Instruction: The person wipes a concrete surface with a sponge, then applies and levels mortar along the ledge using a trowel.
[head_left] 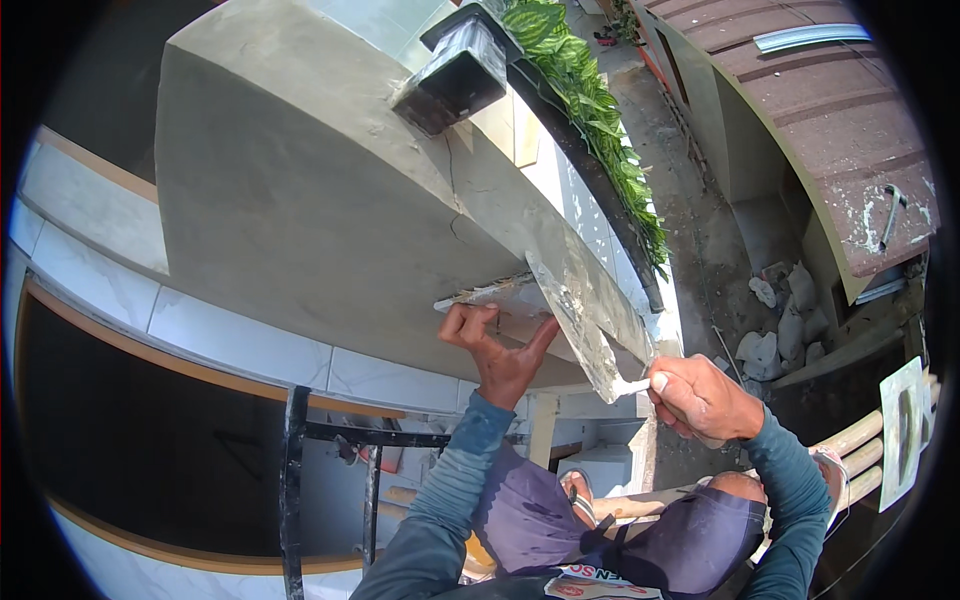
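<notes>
My right hand [705, 398] grips the pale handle of a trowel [575, 330]. Its long grey blade is smeared with wet plaster and slants up and left against the edge of the plastered wall [320, 210]. Left of the blade, my left hand [500, 350] has thumb and fingers spread around a flat pale plate [500, 295] with plaster along its rim. The fingers seem to hold this plate from beneath, close to the wall; its full shape is partly hidden by the trowel. A thin crack runs down the grey plaster above it.
A black post bracket [455, 80] and leafy green garland [580, 110] line the ledge. Black metal railing [370, 435] stands lower left. Bamboo poles [850, 450] at right bear a rectangular float [902, 432]. Sacks [790, 325] lie far below; a brown roof [830, 110] is beyond.
</notes>
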